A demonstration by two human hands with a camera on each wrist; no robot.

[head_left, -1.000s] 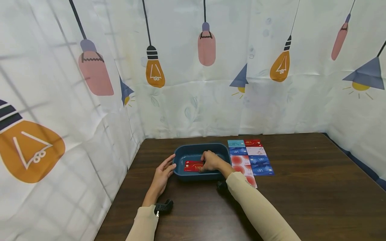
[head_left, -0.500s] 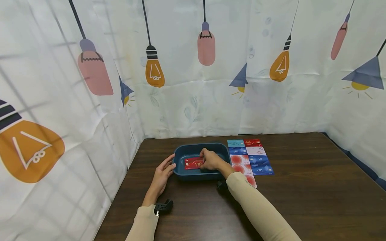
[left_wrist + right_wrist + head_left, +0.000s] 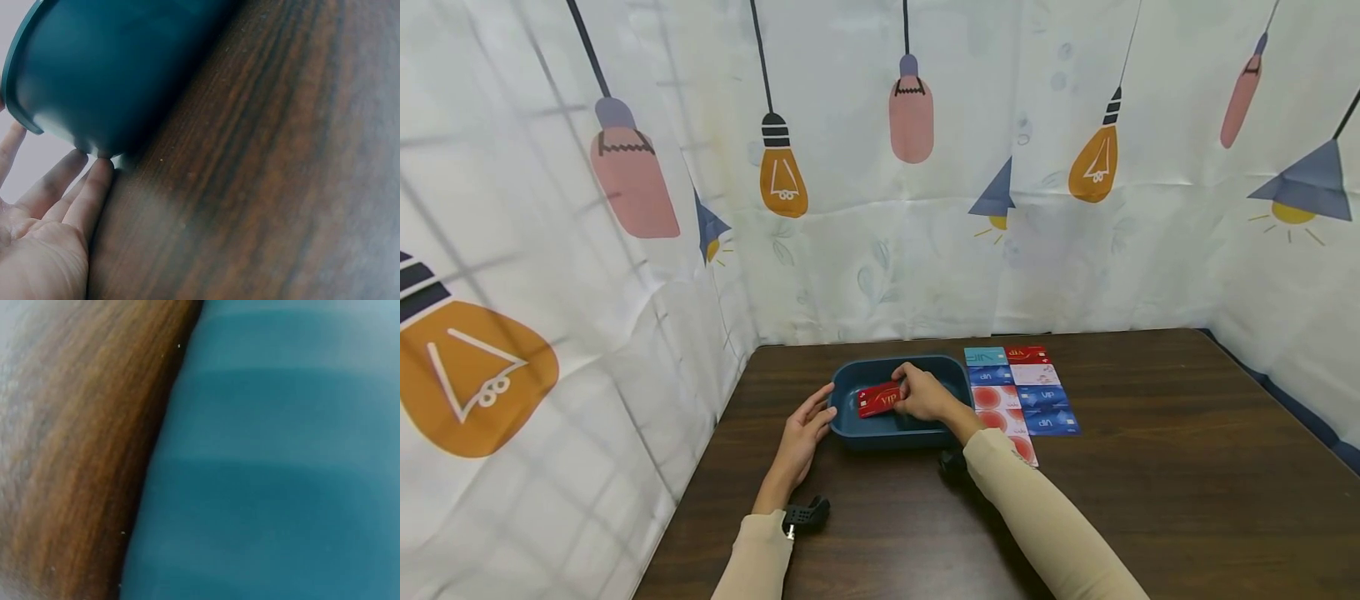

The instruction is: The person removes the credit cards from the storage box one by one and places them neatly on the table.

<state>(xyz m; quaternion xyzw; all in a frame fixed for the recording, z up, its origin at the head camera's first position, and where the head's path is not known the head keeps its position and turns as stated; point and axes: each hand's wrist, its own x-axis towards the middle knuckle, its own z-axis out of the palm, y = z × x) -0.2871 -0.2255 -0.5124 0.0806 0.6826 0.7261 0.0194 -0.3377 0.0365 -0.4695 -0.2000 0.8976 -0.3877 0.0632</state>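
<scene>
A blue plastic basin [image 3: 857, 437] stands on the dark wooden table. Inside it, my right hand [image 3: 922, 395] pinches a red VIP card [image 3: 877, 399] by its right end, and the card sits tilted. At the basin's left end, my left hand [image 3: 801, 432] touches the outer wall with extended fingers. The left wrist view shows those fingertips [image 3: 100, 167] against the basin wall [image 3: 119, 75]. Only the basin's side [image 3: 262, 487] and the table appear in the right wrist view; the right hand is out of that view.
Right of the basin, several cards lie edge to edge in two columns: a teal card [image 3: 984, 357], a red card [image 3: 1027, 355], blue cards [image 3: 1051, 422] and white cards with red circles [image 3: 997, 397]. A printed curtain [image 3: 880, 275] hangs behind the table [image 3: 1150, 433].
The red card, earlier lying level in the basin, has risen at an angle in my right hand. My left hand has stayed at the basin's left end.
</scene>
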